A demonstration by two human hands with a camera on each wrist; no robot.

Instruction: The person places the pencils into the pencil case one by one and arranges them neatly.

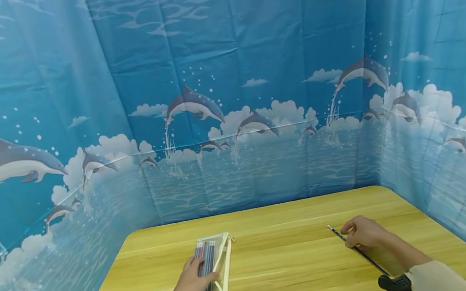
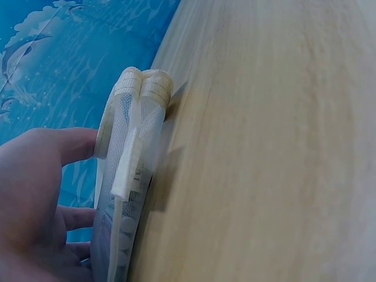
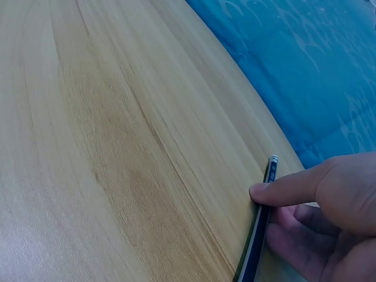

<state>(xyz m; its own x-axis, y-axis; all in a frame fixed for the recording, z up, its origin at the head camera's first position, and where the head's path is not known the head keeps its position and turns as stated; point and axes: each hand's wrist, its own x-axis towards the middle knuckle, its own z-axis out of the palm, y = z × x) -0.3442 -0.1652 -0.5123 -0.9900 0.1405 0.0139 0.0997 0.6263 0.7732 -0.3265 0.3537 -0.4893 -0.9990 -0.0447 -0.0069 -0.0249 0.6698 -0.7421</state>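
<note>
A mesh pencil case (image 1: pixel 227 264) with cream edging lies on the table and holds several pencils (image 1: pixel 205 257). My left hand (image 1: pixel 192 281) rests on top of it, fingers over the pencils and thumb toward the zip side. Seen from the left wrist, the hand (image 2: pixel 35 200) touches the case's upper face, beside its folded cream end (image 2: pixel 144 85). Over at the right, my right hand (image 1: pixel 365 232) pinches a dark pencil (image 1: pixel 369 259) with a white end. In the right wrist view the thumb lies across the pencil (image 3: pixel 258 235), and the other fingers are behind it.
The wooden table (image 1: pixel 283 257) has rounded far corners. A blue curtain (image 1: pixel 237 174) printed with dolphins surrounds its far side and both ends. A black strap piece (image 1: pixel 395 285) sits at the right wrist, by the cream sleeve (image 1: pixel 438 278).
</note>
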